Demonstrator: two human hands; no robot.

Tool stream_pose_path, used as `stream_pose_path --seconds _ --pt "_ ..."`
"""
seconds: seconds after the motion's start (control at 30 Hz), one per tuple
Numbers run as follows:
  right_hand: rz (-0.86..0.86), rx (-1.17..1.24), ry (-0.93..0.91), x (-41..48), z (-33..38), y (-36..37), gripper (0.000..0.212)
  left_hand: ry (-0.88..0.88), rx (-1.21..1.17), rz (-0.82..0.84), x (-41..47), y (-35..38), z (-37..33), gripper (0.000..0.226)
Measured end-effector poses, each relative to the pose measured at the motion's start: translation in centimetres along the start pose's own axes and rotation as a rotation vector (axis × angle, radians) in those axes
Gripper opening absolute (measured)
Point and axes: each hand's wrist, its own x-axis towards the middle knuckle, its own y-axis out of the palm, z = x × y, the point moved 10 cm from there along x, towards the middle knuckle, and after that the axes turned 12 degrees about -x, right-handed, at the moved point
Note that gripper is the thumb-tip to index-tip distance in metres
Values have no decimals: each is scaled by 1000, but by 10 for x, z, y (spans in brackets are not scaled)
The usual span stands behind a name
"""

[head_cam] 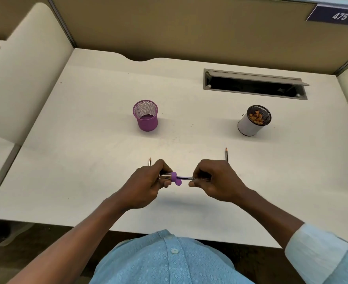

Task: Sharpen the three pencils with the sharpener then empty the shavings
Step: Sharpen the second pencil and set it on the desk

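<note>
My left hand (146, 185) grips a purple sharpener (175, 178) with a clear body, held above the desk's near middle. A pencil (186, 178) lies level with one end in the sharpener; my right hand (214, 179) pinches its other end. The tip of a second pencil (149, 161) shows on the desk just behind my left hand, the rest hidden. A third pencil (226, 154) lies behind my right hand, point facing away.
A purple mesh cup (145, 115) stands empty at the middle of the white desk (87, 140). A white and black cup (253, 120) holding shavings stands to the right. A grey cable slot (255, 84) lies at the back right. Small specks dot the desk.
</note>
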Motion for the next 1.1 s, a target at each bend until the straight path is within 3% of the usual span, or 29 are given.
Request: stream_pose_path --seconds 0.07,0.13,0.17,0.27,0.33,0.43,0.6,0.7,0.77,0.83,0.9,0.97,1.1 --pt "-156 -215 -140 -6 14 -10 17 7 -7 -6 1 -1 -3 21" --pt "-194 -282 -117 -9 18 -11 21 16 -9 -21 2 -2 -4 21" --pt "-120 -188 -24 -6 12 -8 24 21 -1 -22 2 -3 -5 21" --pt "324 325 298 -5 -16 25 27 51 47 12 0 3 -9 21" --pt "432 349 286 -8 -13 31 22 52 43 26 -2 8 -9 19" --pt "292 202 194 -8 -11 19 19 36 43 38 -2 11 -7 18" --pt "-143 -220 -147 -14 12 -10 20 19 16 8 0 9 -12 17" --pt "-226 -366 -124 -19 18 -14 28 28 -3 -14 2 7 -15 16" --pt "22 -117 106 -10 0 -1 32 37 15 -6 1 7 -13 18" --pt "405 355 377 -15 -15 29 33 50 29 19 -3 11 -9 20" --pt "583 528 460 -22 -14 41 31 65 31 25 -6 14 -8 20" --pt "558 430 404 -20 -12 39 22 74 30 21 -8 14 -7 21" --pt "240 196 229 -8 -12 18 18 45 15 0 -6 8 -1 21"
